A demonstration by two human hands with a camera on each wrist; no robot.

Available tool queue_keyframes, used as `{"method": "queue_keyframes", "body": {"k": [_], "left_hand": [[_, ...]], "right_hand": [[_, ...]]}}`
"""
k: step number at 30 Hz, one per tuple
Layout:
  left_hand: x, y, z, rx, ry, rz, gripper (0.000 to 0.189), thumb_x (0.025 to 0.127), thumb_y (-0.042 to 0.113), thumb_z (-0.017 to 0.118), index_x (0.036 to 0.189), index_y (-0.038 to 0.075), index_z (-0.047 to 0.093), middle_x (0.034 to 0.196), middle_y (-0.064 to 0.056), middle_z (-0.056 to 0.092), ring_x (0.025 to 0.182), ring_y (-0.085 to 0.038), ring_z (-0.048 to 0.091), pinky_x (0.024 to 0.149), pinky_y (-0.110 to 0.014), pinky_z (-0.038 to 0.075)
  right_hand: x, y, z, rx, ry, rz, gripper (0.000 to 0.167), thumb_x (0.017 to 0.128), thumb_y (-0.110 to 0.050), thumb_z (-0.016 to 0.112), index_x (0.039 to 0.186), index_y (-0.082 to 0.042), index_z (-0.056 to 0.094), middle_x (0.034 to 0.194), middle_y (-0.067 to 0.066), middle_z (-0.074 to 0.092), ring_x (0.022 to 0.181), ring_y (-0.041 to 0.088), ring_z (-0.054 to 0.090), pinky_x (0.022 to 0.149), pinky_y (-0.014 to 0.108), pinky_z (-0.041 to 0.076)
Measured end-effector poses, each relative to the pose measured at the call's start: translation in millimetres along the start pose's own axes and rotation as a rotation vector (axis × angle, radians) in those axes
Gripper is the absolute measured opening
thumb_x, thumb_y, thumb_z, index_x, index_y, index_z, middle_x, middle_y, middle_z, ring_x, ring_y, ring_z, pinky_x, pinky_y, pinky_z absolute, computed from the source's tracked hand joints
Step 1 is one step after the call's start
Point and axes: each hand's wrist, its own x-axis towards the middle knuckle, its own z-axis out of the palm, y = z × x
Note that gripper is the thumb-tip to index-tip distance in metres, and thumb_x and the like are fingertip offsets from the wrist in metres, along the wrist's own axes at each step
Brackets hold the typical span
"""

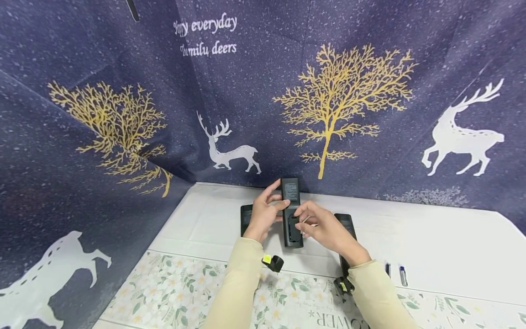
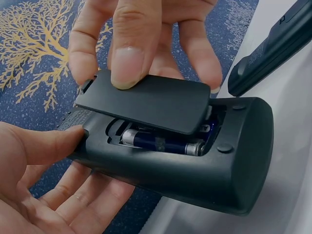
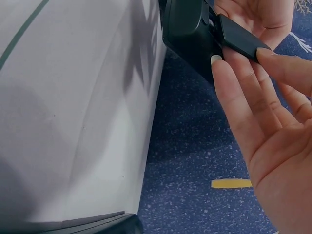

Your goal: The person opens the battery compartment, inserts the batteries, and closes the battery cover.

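My left hand [image 1: 263, 214] grips a black remote control [image 1: 291, 194], its back turned up and its battery compartment uncovered. Inside, in the left wrist view, lies a dark blue and silver battery [image 2: 163, 141], with part of a second one behind it. The thumb and fingers of my right hand [image 1: 326, 230] pinch the black battery cover [image 2: 151, 105]. It is tilted over the compartment and hides part of it. From the right wrist view, the cover [image 3: 241, 38] stands at an angle to the remote's back, and a fingertip of the right hand meets the remote's side.
Black remotes lie on the white table to the left [image 1: 245, 214] and right [image 1: 344, 221] of the hands. Two small cylinders, one blue and silver [image 1: 403, 276], lie at the right. A floral cloth [image 1: 176, 283] covers the near edge; a dark blue printed curtain [image 1: 263, 91] hangs behind.
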Motion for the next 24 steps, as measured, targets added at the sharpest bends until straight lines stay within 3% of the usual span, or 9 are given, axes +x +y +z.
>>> {"method": "queue_keyframes", "body": {"k": [6,11,17,24], "left_hand": [[-0.7,-0.3,-0.7,0.003,-0.002,0.004,0.065,0.1,0.008,0.075,0.157,0.032,0.055,0.126,-0.012,0.069,0.099,-0.024,0.072,0.078,-0.044,0.064],[-0.4,-0.3,-0.8,0.007,0.0,0.002,0.066,0.099,0.008,0.076,0.157,0.031,0.055,0.126,-0.012,0.069,0.099,-0.023,0.072,0.077,-0.043,0.064],[0.9,-1.0,-0.6,0.016,0.001,0.001,0.066,0.099,0.008,0.076,0.158,0.031,0.055,0.127,-0.012,0.069,0.098,-0.023,0.072,0.077,-0.044,0.063],[-0.6,0.5,-0.1,0.001,-0.001,-0.004,0.066,0.099,0.006,0.075,0.157,0.032,0.056,0.126,-0.011,0.069,0.097,-0.024,0.073,0.078,-0.043,0.064]], "right_hand": [[0.7,-0.6,1.7,-0.002,-0.016,-0.005,0.022,0.101,0.008,0.067,0.117,-0.006,0.059,0.111,0.015,0.064,0.096,0.029,0.074,0.078,0.049,0.063],[1.4,-3.0,1.5,-0.057,-0.027,-0.008,0.019,0.102,0.005,0.067,0.112,-0.007,0.059,0.108,0.01,0.069,0.102,0.027,0.074,0.08,0.039,0.063],[1.3,-3.5,1.0,-0.205,0.009,-0.023,0.02,0.099,-0.003,0.076,0.106,-0.015,0.062,0.093,-0.004,0.071,0.087,0.014,0.069,0.069,0.032,0.057],[3.3,-1.0,0.6,-0.272,0.041,0.001,0.018,0.098,-0.007,0.078,0.108,-0.013,0.066,0.09,-0.007,0.067,0.08,0.011,0.063,0.068,0.031,0.054]]}}
